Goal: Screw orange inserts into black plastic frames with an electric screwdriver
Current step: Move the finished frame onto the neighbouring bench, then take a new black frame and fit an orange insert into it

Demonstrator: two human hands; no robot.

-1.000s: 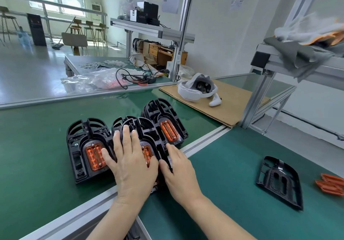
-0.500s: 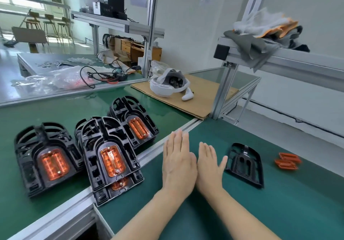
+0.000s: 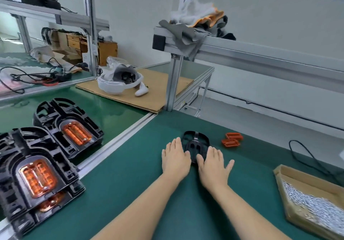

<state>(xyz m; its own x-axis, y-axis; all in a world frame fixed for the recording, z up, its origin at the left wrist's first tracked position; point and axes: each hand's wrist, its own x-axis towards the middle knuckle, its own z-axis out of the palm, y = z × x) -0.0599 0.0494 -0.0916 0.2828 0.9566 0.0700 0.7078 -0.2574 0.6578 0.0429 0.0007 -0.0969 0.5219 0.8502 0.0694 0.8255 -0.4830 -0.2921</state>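
In the head view, both hands lay flat on the green mat with straight, loose fingers, holding nothing. The left hand (image 3: 175,158) sat just beside the left side of the empty black plastic frame (image 3: 196,145), and the right hand (image 3: 214,164) had its fingertips touching the frame's near right edge. The frame lay flat near the middle of the mat. Two small orange plastic inserts (image 3: 231,140) lay just to its right, toward the far edge. A brown cardboard box of small silver screws (image 3: 312,206) stood at the near right corner. Finished black frames with orange inserts (image 3: 37,176) were piled on the shiny green belt at the left edge.

I think the step was getting the empty frame ready. It would be best to slide it closer and hold its sides gently, so it stays flat. Then an orange insert could drop straight into its slot. No screwdriver could be seen.
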